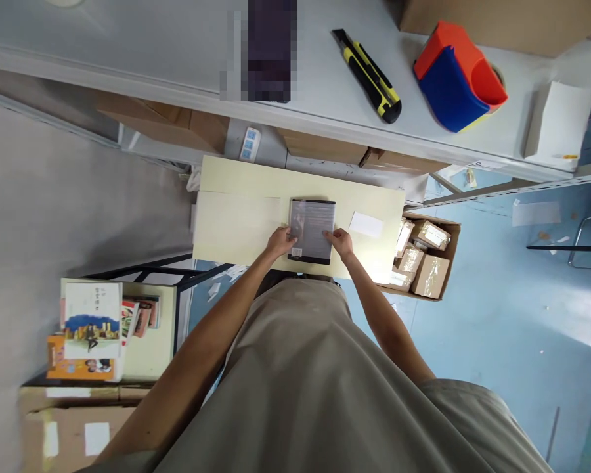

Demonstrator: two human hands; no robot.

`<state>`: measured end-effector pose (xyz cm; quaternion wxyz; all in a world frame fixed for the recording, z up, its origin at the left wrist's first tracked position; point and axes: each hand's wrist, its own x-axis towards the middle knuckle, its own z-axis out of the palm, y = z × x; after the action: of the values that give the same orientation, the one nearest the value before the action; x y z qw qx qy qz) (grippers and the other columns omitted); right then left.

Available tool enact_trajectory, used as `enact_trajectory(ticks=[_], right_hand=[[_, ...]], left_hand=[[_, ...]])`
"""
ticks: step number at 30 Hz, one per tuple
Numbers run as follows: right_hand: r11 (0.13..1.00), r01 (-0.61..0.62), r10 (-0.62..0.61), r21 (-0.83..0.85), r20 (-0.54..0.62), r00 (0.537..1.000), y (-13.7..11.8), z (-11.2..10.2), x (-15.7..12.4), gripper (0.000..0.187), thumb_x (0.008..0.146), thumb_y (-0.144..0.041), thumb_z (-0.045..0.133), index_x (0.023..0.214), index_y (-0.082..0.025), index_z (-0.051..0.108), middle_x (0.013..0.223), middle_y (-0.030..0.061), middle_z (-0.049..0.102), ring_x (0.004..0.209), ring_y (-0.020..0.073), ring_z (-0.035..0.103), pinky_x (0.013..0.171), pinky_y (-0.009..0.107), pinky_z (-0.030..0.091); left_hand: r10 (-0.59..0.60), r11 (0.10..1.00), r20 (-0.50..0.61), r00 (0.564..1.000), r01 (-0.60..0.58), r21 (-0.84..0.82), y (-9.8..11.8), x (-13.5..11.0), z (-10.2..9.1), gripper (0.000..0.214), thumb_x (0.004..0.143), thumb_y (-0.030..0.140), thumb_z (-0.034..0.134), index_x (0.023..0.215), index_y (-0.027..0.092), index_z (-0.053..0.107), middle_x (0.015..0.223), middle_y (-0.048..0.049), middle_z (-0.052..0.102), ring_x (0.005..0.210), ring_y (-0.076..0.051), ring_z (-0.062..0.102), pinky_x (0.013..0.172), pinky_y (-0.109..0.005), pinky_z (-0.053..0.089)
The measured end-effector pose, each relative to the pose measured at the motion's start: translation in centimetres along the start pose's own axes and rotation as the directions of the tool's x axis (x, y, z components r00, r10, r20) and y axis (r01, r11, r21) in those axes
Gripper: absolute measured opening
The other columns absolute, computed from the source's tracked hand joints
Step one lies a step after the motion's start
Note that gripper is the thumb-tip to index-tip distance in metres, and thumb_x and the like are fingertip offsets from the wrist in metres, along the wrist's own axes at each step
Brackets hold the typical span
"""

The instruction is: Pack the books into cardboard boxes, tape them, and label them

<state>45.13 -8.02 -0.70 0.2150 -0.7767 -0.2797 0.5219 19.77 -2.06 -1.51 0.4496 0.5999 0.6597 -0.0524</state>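
A dark grey book (pixel 313 223) with black bands and a small white barcode label lies on the pale yellow table (pixel 236 177) in front of me. My left hand (pixel 280 242) grips its left edge, with the thumb on the cover. At the opposite edge, my right hand (pixel 341 242) is closed with its thumb on top and fingers partly hidden. A white slip of paper (pixel 366 224) rests on the table to the right of the book. A large pale sheet (pixel 239 226) lies flat at the left.
Above the table runs a grey shelf (pixel 177 52) with a yellow-black utility knife (pixel 369 77) and a red-blue tape dispenser (pixel 458 79). An open carton (pixel 448 266) of wrapped parcels stands right of the table. Books (pixel 92 322) are stacked on a side table at lower left.
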Motion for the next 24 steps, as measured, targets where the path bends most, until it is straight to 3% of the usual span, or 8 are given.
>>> enact_trajectory(ticks=[5,9,13,17,19,21,24], right_hand=[[0.905,-0.037,-0.015,0.425,0.118,0.993,-2.0,3.6,-1.5,0.042,0.074,-0.048,0.094,0.099,-0.024,0.071,0.096,0.0025,0.084,0.093,0.0236,0.077,0.084,0.035,0.065],[0.885,-0.039,-0.024,0.464,0.13,0.991,-3.3,4.2,-3.0,0.046,0.07,-0.051,0.101,0.095,-0.022,0.075,0.086,0.0028,0.085,0.093,0.028,0.08,0.087,0.04,0.068],[0.858,-0.052,-0.026,0.51,0.143,0.989,-4.2,1.9,-4.7,0.048,0.068,-0.051,0.104,0.093,-0.021,0.077,0.089,0.0053,0.087,0.099,0.0315,0.084,0.092,0.043,0.07],[0.815,-0.075,-0.082,0.575,0.243,0.966,-5.2,-1.9,-7.3,0.052,0.068,-0.05,0.106,0.102,-0.02,0.08,0.104,0.0094,0.09,0.105,0.0321,0.084,0.095,0.043,0.071],[0.792,-0.072,-0.134,0.606,0.287,0.949,-5.8,-3.8,-8.7,0.055,0.069,-0.05,0.105,0.108,-0.019,0.081,0.11,0.0111,0.09,0.11,0.0332,0.084,0.099,0.044,0.071],[0.781,-0.055,-0.17,0.622,0.297,0.94,-6.5,-5.4,-10.1,0.057,0.07,-0.052,0.104,0.111,-0.019,0.08,0.112,0.012,0.089,0.115,0.0346,0.084,0.104,0.046,0.07],[0.785,-0.034,-0.164,0.619,0.26,0.951,-7.2,-6.9,-11.7,0.056,0.075,-0.053,0.102,0.114,-0.02,0.081,0.112,0.0122,0.09,0.121,0.0358,0.082,0.11,0.047,0.069]], left_hand=[[0.0,0.996,0.028,1.0,0.003,-0.093,-0.1,0.0,0.2,0.046,0.089,0.032,0.082,0.131,0.014,0.08,0.142,-0.0223,0.077,0.121,-0.034,0.08,0.109,-0.044,0.062],[0.042,0.973,0.06,0.997,-0.027,-0.228,-0.1,-0.7,-0.2,0.042,0.094,0.045,0.08,0.125,0.017,0.081,0.133,-0.017,0.083,0.123,-0.033,0.081,0.106,-0.043,0.065],[0.066,0.936,0.072,0.995,-0.036,-0.351,0.0,-1.9,-1.8,0.059,0.101,0.063,0.074,0.136,0.017,0.078,0.143,-0.0193,0.082,0.132,-0.032,0.08,0.105,-0.04,0.067],[0.106,0.844,0.104,0.989,-0.034,-0.535,1.3,-3.0,-4.1,0.081,0.105,0.082,0.062,0.154,0.018,0.07,0.15,-0.0222,0.078,0.141,-0.031,0.076,0.111,-0.042,0.065],[0.199,0.779,0.205,0.958,-0.028,-0.626,2.4,-3.7,-5.3,0.09,0.105,0.092,0.05,0.151,0.018,0.073,0.139,-0.0214,0.083,0.137,-0.034,0.079,0.112,-0.046,0.064],[0.313,0.718,0.302,0.901,-0.016,-0.696,3.7,-4.5,-6.3,0.096,0.102,0.099,0.044,0.141,0.018,0.079,0.125,-0.0205,0.087,0.132,-0.038,0.08,0.112,-0.052,0.065],[0.423,0.619,0.323,0.847,-0.01,-0.785,5.6,-6.0,-7.4,0.094,0.088,0.102,0.064,0.127,0.018,0.084,0.112,-0.0191,0.088,0.131,-0.046,0.079,0.111,-0.059,0.065]])
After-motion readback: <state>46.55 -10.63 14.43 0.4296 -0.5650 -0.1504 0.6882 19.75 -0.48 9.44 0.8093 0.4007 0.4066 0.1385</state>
